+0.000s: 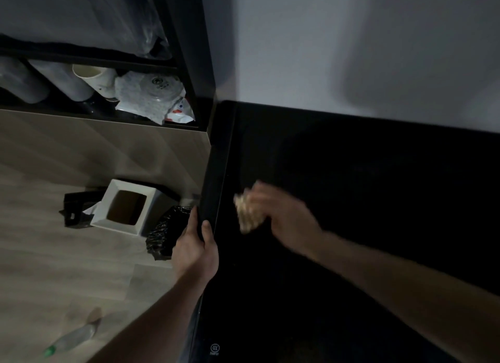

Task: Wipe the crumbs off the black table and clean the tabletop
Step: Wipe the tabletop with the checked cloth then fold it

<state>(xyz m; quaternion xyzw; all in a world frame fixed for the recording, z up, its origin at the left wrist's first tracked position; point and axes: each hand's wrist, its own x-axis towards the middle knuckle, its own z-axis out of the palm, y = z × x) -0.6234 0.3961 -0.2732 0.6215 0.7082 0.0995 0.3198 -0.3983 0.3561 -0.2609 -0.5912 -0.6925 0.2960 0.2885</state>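
The black table (351, 200) fills the right half of the view, against a pale wall. My right hand (281, 214) is over the tabletop near its left edge and holds a crumpled light beige cloth (247, 212); hand and cloth are motion-blurred. My left hand (196, 250) grips the table's left edge, thumb on top and fingers down the side. No crumbs can be made out on the dark surface.
On the wooden floor left of the table stand a white square bin (125, 207) and a black plastic bag (165, 233). A plastic bottle with a green cap (71, 339) lies on the floor lower left. A black shelf (108, 92) with rolls and packets is at the upper left.
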